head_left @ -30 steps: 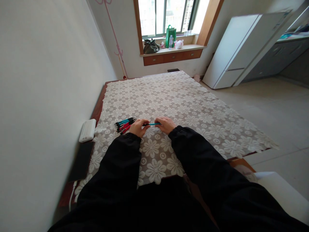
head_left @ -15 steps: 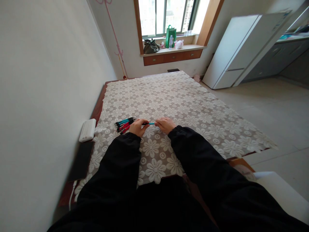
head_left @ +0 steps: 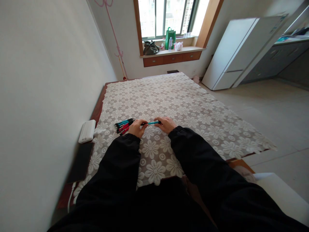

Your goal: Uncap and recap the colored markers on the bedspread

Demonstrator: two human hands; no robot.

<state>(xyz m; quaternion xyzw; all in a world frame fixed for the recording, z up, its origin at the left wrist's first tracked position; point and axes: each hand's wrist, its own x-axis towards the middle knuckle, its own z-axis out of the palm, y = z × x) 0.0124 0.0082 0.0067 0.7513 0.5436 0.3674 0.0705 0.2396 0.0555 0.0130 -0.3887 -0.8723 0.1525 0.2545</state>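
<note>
A teal pen (head_left: 152,122) lies crosswise between both hands, just above a table covered with a white flower-lace cloth (head_left: 183,106). My left hand (head_left: 136,128) pinches the pen's dark left end and my right hand (head_left: 165,124) grips its right end. Just left of my left hand a small bundle of several teal and red pens (head_left: 123,125) rests on the cloth. Black sleeves cover both forearms.
A white power bank (head_left: 87,130) and a dark flat device (head_left: 80,161) lie on the table's left edge by the wall. A white fridge (head_left: 238,51) stands at the right, and bags sit on the far window sill (head_left: 169,50).
The hands drew slightly closer on the pen, then spread again, so more of its teal barrel shows now. The view has shifted a little. The pen bundle has not moved.
</note>
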